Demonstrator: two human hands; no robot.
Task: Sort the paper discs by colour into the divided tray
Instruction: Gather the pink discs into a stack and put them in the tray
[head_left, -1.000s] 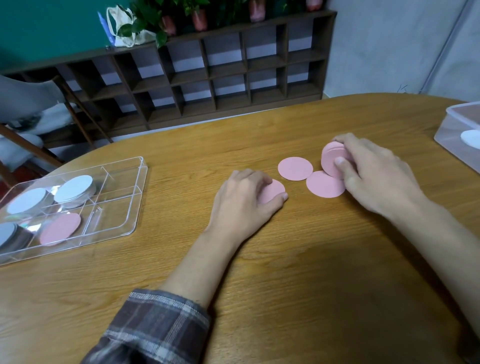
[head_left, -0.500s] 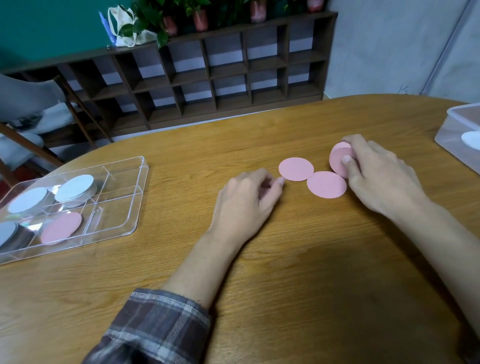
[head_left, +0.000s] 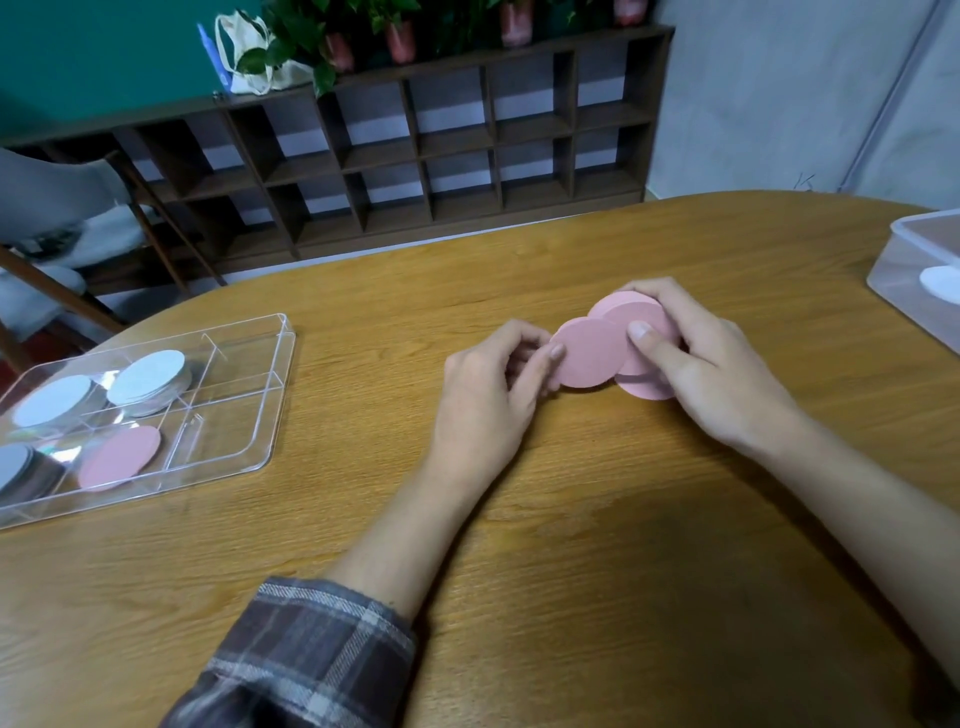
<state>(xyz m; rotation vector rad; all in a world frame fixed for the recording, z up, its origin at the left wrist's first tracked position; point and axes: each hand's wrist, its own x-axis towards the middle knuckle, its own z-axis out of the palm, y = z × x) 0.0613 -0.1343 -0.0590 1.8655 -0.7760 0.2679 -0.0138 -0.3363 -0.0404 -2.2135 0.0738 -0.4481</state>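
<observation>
Mid-table, my left hand (head_left: 491, 387) pinches a pink paper disc (head_left: 589, 353) by its left edge, lifted and tilted. My right hand (head_left: 711, 364) grips a small stack of pink discs (head_left: 636, 312) with the thumb on top. One more pink disc (head_left: 647, 388) lies flat on the table under that hand, partly hidden. The two hands almost meet and the discs overlap. At the left stands the clear divided tray (head_left: 270, 415), holding a pink disc (head_left: 120, 457), white disc stacks (head_left: 148, 376) and a grey stack (head_left: 15, 467) in separate compartments.
A clear plastic box (head_left: 914, 270) with a white disc inside sits at the table's right edge. Behind the wooden table (head_left: 571, 571) are a dark cubby shelf (head_left: 415, 156) with plants and a chair (head_left: 62, 218) at the left.
My left hand picked up a loose pink disc and brought it to the right hand's stack. The right hand lifted its stack; only one disc stays flat on the table.
</observation>
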